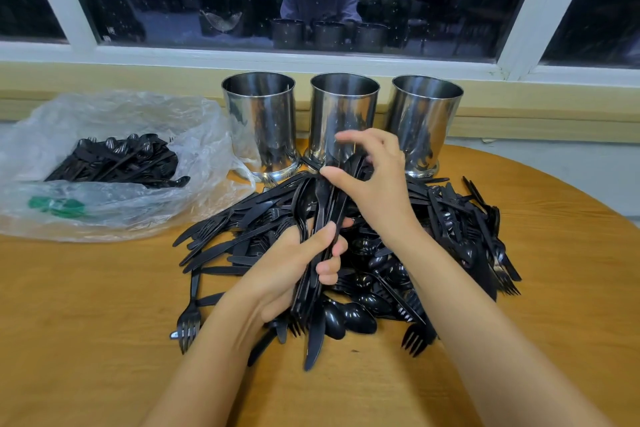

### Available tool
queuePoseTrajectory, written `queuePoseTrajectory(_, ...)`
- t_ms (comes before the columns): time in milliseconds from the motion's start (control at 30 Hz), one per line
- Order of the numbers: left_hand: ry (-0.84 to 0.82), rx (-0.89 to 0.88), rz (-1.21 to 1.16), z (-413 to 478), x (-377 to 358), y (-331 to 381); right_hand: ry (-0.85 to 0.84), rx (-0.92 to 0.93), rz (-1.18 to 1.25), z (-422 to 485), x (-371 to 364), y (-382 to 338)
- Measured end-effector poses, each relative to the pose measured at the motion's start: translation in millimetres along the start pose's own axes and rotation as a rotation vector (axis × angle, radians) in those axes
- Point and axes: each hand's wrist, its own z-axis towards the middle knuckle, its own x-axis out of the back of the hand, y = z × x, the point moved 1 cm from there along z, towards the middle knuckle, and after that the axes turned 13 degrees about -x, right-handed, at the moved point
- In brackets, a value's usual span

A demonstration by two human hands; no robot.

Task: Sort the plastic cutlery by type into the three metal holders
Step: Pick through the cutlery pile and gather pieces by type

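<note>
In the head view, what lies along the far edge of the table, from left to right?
Crumpled clear plastic bag, left shiny cylindrical metal holder, middle metal holder, right metal holder.

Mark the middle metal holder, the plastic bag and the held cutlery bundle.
middle metal holder (343,114), head view, front wall.
plastic bag (114,111), head view, crumpled top.
cutlery bundle (325,203), head view, middle of the handles.

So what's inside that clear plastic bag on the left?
More black plastic cutlery, mostly spoon bowls and handles showing at the bag's opening. A green patch shows through the film; crumpled folds hide the rest.
</note>
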Motion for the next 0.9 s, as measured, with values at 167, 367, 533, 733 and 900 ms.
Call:
queuePoseTrajectory(167, 0.009, 0.007, -0.087, 0.2, -0.4, 3.4, -0.407, -0.486, 0.335, 0.7, 4.9, 9.3)
queuePoseTrajectory(367, -0.046, 0.03, -0.043, -3.0, -3.4, 5.2, -0.493, -0.429, 0.276, -3.6, 10.7, 6.7)
queuePoseTrajectory(533, -0.025, 0.019, 0.145, -4.3, -3.2, 6.2, -0.437, -0.353, 0.159, 0.8, 15.2, 4.9)
queuePoseTrajectory(733, -0.027, -0.037, 0.118, -4.3, -1.1, 7.2, -0.347, -0.206, 0.095, 2.3, 7.9, 1.6)
queuePoseTrajectory(900, 0.136, -0.127, -0.003, 1.8, 9.4, 8.4, -0.327, -0.286, 0.242, -3.1, 14.3, 7.3)
